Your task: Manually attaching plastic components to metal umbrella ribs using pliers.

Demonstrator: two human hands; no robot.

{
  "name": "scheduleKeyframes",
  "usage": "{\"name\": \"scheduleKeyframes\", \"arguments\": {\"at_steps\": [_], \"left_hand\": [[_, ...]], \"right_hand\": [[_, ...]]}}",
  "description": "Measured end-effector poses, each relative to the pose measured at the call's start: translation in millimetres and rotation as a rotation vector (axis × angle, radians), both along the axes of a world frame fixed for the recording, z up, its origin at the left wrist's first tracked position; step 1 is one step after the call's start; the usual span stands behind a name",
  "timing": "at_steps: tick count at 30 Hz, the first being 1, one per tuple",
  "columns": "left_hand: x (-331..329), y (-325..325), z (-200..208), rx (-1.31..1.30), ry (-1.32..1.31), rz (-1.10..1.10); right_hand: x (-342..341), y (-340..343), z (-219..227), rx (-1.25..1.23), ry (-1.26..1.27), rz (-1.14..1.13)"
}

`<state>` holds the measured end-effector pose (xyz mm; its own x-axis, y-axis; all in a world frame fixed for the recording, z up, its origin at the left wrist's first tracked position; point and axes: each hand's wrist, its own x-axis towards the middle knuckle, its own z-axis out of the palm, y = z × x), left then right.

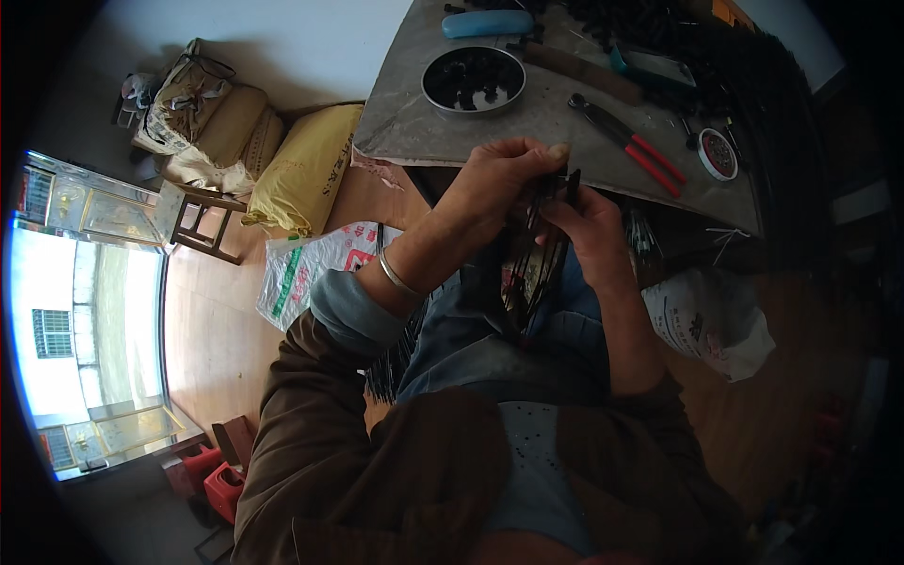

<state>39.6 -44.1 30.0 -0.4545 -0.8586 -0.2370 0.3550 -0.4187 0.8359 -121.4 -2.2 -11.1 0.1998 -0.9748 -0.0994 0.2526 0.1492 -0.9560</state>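
Observation:
Both of my hands are raised over my lap, just off the near edge of the table. My left hand, with a bangle on its wrist, is closed, thumb and fingers pinched at the top of a bundle of thin black strands. The strands hang down between my knees. My right hand is closed beside it, a little lower, its fingertips pinching a small dark piece that sticks up by the strands. The exact kind of these parts is too dark to make out.
On the grey table lie a metal bowl of small black parts, red-handled pliers, a round tin and a blue case. A yellow sack and a wooden stool stand left. A white bag sits right.

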Motion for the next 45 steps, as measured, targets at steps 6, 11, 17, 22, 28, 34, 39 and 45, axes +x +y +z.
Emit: {"name": "scheduleKeyframes", "arguments": {"at_steps": [6, 11, 17, 22, 28, 34, 39, 45], "left_hand": [[-1, 3, 12, -0.132, -0.121, 0.068], [0, 6, 9, -0.233, -0.233, 0.014], [-4, 7, 3, -0.378, -0.18, 0.002], [-2, 7, 5, -0.366, -0.159, 0.012], [-6, 11, 6, -0.348, -0.154, 0.03], [-6, 21, -2, -0.31, -0.003, 0.039], [-5, 26, -7, -0.322, 0.086, 0.005], [-3, 27, 3, -0.434, 0.181, -0.17]], "right_hand": [[1, -2, 1, 0.019, -0.048, 0.01], [-4, -5, -1, 0.01, -0.08, 0.007], [-8, -2, 0, -0.044, -0.112, -0.017], [-14, 0, 1, -0.166, -0.053, -0.023], [-14, 7, 18, -0.281, 0.227, -0.041], [-11, 9, 14, -0.205, 0.099, -0.151], [-17, 6, 10, -0.146, 0.088, -0.01], [-30, 9, 12, 0.088, -0.146, 0.234]]}}
